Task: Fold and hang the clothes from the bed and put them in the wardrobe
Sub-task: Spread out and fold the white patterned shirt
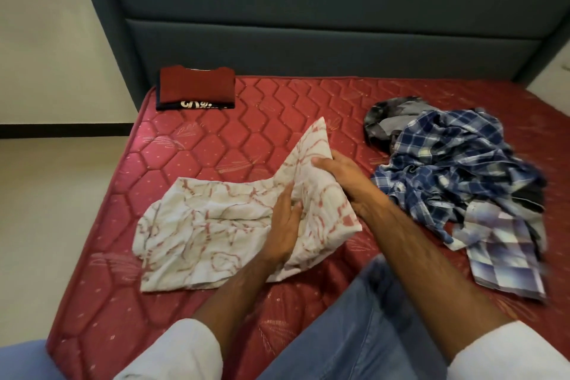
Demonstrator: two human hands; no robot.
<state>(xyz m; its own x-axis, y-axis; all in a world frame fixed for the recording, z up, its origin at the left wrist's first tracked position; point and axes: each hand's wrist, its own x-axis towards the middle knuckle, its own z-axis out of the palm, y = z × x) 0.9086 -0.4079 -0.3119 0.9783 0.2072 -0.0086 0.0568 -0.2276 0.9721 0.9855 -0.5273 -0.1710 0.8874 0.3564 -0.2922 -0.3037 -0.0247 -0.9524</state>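
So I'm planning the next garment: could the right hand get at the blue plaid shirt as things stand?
Probably yes. The blue plaid shirt lies heaped just beside the right hand with nothing between them, but that hand grips the white patterned cloth and would have to let go first.

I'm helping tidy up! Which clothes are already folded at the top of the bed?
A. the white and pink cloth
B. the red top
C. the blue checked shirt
B: the red top lies folded flat near the headboard, atop another folded dark garment.
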